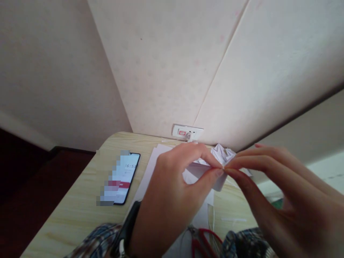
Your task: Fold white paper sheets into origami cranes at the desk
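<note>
My left hand [174, 193] and my right hand [274, 190] meet above the table, each pinching a folded piece of white paper [219, 181] between thumb and fingertips. The fingertips of both hands touch at the paper's near edge. Behind them lies a crumpled or folded white paper shape [223, 154]. A dark watch strap [129, 229] circles my left wrist. More white sheets [150, 168] lie flat under my hands.
A phone [125, 177] with a lit screen lies on the light wooden table [75, 211] to the left. Red-handled scissors [204, 243] rest near the front edge. A wall socket [186, 132] sits behind the table. Dark floor lies to the left.
</note>
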### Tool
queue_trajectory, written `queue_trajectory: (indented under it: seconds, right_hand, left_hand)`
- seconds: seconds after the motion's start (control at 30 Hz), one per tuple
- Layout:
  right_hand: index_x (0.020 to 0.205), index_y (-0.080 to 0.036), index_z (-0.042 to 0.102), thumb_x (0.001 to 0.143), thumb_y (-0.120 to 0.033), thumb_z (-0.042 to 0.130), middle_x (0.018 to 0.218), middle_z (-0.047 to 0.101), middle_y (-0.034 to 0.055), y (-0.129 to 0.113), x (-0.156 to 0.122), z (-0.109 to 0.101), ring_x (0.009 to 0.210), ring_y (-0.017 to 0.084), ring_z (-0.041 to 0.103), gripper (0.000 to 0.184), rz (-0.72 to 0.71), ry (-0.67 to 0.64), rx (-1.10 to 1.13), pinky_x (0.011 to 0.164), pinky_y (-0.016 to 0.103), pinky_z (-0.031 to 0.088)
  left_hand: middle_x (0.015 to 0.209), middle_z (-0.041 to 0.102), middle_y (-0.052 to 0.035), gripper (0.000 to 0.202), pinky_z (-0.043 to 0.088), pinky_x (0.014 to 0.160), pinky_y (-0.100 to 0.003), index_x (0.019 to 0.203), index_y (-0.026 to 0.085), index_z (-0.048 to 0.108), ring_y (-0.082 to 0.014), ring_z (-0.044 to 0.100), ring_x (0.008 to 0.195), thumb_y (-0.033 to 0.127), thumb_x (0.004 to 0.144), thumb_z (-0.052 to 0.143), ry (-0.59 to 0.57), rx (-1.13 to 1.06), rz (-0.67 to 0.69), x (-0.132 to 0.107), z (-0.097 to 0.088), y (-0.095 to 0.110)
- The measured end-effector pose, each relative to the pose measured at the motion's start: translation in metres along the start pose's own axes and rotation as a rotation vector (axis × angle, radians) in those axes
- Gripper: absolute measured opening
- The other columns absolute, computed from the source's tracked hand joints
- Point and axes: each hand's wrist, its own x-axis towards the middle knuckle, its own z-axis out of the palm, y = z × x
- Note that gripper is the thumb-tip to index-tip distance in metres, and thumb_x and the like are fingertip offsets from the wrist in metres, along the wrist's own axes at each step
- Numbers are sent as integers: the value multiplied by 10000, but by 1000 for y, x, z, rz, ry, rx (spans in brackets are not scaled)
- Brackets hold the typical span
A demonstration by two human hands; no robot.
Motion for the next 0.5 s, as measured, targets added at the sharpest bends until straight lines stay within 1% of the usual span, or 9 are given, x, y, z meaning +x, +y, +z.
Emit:
queue_trajectory:
  seconds: [0.03,0.07,0.1,0.13,0.2,0.23,0.27,0.33,0.5]
  right_hand:
    - [837,-251,633,856,-215,598,879,667,44,2,0,1,836,228,619,53,-8,-14,-12,774,359,458]
    - [820,-256,630,863,-228,585,858,665,42,4,0,3,817,229,618,68,-9,5,-23,755,361,457]
    - [823,-258,629,869,-236,574,873,666,47,6,0,5,833,239,619,75,29,-8,-42,763,371,456]
    - [823,-259,631,867,-240,575,881,667,49,7,1,7,833,243,621,73,52,-17,-49,754,375,460]
    - [822,-259,629,864,-266,577,875,664,54,7,2,13,817,249,620,66,47,-16,-48,732,379,464]
    - [822,-258,629,859,-269,585,872,664,56,7,3,15,815,251,620,59,51,-22,-42,722,379,468]
    - [821,-257,625,862,-282,581,859,659,55,7,4,18,808,249,614,65,23,15,-32,711,376,464]
    - [833,-250,625,853,-279,600,874,657,53,5,6,23,825,246,613,43,53,-15,-17,711,369,463]
    - [839,-235,608,861,-225,608,874,633,26,1,9,30,833,197,592,25,109,5,30,713,326,440]
  left_hand:
    - [758,708,75,129,510,737,-229,732,233,669,-112,662,778,111,771,680,-11,-34,-6,1,1,-3]
    - [758,707,68,127,510,745,-236,729,229,669,-116,663,778,111,775,677,-14,-57,-13,2,2,-6]
    - [753,706,63,131,510,736,-240,715,227,664,-118,661,769,112,776,674,-22,-73,-10,4,3,-9]
    - [758,707,60,131,513,737,-245,715,228,663,-122,661,771,114,778,673,-19,-83,-15,5,3,-11]
    - [752,705,60,137,518,723,-256,710,233,656,-128,657,756,113,771,677,2,-79,-9,7,3,-14]
    - [745,704,61,140,520,718,-262,708,236,652,-132,655,749,112,765,682,21,-66,0,8,3,-15]
    - [738,702,63,142,521,715,-270,706,238,650,-135,653,742,111,760,686,38,-47,13,9,2,-16]
    - [738,704,63,140,517,721,-280,708,237,651,-141,652,748,112,757,689,60,5,41,11,-1,-16]
    - [769,721,77,119,498,741,-253,738,242,672,-127,660,779,130,776,683,35,97,56,13,-9,-17]
